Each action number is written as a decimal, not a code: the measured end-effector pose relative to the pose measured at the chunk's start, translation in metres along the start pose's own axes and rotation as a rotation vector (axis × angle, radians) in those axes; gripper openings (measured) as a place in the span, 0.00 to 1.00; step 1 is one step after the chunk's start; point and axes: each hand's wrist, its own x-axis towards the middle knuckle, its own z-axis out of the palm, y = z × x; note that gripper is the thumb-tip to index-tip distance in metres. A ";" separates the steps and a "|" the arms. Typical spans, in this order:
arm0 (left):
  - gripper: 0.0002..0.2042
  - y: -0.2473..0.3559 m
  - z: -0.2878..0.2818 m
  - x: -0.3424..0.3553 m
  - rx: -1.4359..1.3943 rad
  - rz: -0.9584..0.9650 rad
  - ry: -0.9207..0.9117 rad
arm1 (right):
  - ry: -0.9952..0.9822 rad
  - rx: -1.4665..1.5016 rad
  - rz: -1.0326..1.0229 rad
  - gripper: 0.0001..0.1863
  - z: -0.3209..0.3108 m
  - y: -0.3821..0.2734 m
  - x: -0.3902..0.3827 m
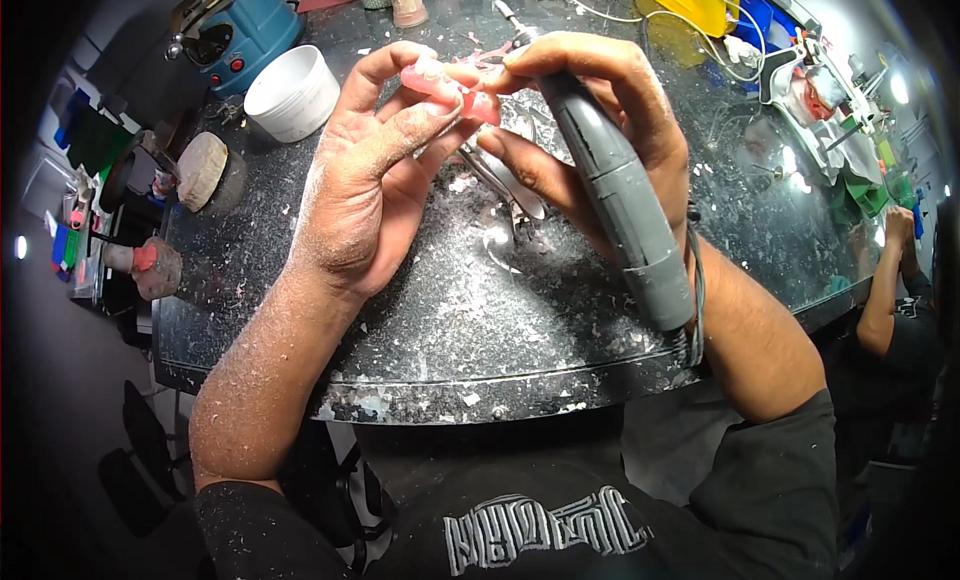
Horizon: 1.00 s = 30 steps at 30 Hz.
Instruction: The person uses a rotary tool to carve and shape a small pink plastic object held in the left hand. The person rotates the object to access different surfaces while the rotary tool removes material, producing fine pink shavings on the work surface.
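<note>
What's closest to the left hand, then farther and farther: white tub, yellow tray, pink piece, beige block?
In the head view, from the left hand:
1. Pink piece, in its grip
2. White tub, just left
3. Beige block, farther left
4. Yellow tray, far upper right

Head-worn L fisheye cam, facing dn @ bench, close.

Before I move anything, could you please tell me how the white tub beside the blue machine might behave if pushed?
The white tub is probably light for its size, given its thin wall. It would likely slide rather than roll, appearing to stand on its base. Debris on the dark tabletop may make it slip easily.
</note>
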 end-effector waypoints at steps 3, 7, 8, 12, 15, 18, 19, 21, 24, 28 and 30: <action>0.22 -0.005 0.000 -0.002 -0.043 0.004 -0.025 | -0.004 0.017 0.034 0.29 -0.002 -0.001 -0.001; 0.20 -0.005 0.001 -0.003 -0.004 -0.020 -0.003 | 0.007 0.008 0.064 0.29 -0.005 -0.003 -0.001; 0.20 -0.004 0.002 -0.003 0.034 -0.019 0.008 | 0.014 0.006 0.065 0.29 -0.005 -0.003 -0.001; 0.18 0.002 0.009 0.000 0.502 0.231 -0.080 | 0.043 -0.035 0.063 0.28 -0.008 0.000 0.001; 0.21 0.003 0.010 0.001 0.416 0.179 -0.067 | 0.037 -0.022 0.064 0.27 -0.011 -0.001 0.003; 0.19 0.005 0.009 0.001 0.439 0.082 0.037 | 0.038 -0.041 0.042 0.28 -0.011 0.000 0.003; 0.18 0.006 0.007 0.001 0.461 0.044 0.060 | 0.034 -0.049 0.044 0.28 -0.012 0.001 0.003; 0.15 0.005 0.006 0.003 0.466 0.141 0.058 | 0.047 -0.089 0.052 0.25 -0.012 -0.002 0.004; 0.14 0.006 0.005 0.003 0.568 0.255 0.063 | 0.068 -0.189 0.096 0.18 -0.013 -0.017 0.009; 0.14 0.006 0.004 0.005 0.634 0.356 0.037 | 0.035 0.074 0.267 0.18 -0.014 -0.029 0.008; 0.14 0.006 0.003 0.005 0.630 0.397 0.014 | 0.053 0.188 0.307 0.17 -0.009 -0.029 0.003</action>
